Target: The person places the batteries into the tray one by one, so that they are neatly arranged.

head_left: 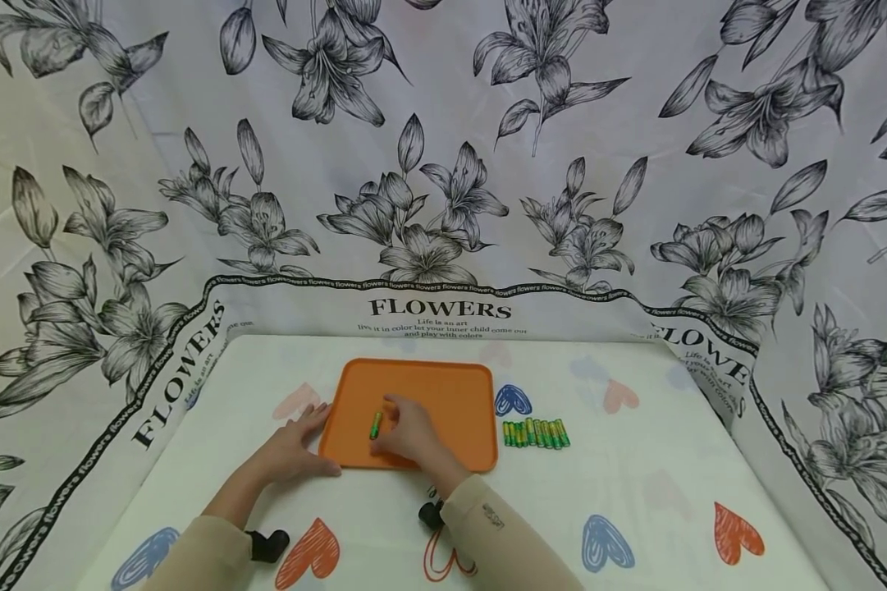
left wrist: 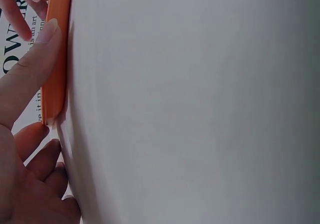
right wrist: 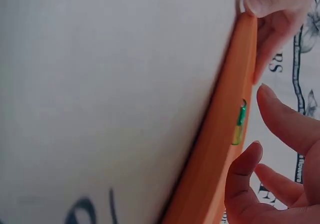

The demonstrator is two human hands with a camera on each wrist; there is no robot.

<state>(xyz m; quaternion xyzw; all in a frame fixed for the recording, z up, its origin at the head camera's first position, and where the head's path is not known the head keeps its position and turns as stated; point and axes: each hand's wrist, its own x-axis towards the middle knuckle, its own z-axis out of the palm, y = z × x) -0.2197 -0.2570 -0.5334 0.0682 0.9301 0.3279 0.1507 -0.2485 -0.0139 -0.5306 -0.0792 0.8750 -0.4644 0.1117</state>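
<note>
An orange tray [head_left: 443, 377] lies on the table. On it, left of its middle, rests one green and yellow battery [head_left: 376, 424]. My right hand [head_left: 409, 431] hovers over the tray beside this battery; in the right wrist view its thumb and fingers are spread apart, with nothing between them. My left hand [head_left: 291, 450] touches the tray's near left corner, thumb along the near side and fingers by the left edge. Right of the tray, several green and yellow batteries [head_left: 536, 433] lie side by side in a row on the cloth.
A white tablecloth [head_left: 657, 460] printed with red and blue hearts covers the table. Behind and at both sides hang white curtains [head_left: 443, 320] with black flower drawings. Dark wrist-worn devices [head_left: 269, 546] sit by both sleeves.
</note>
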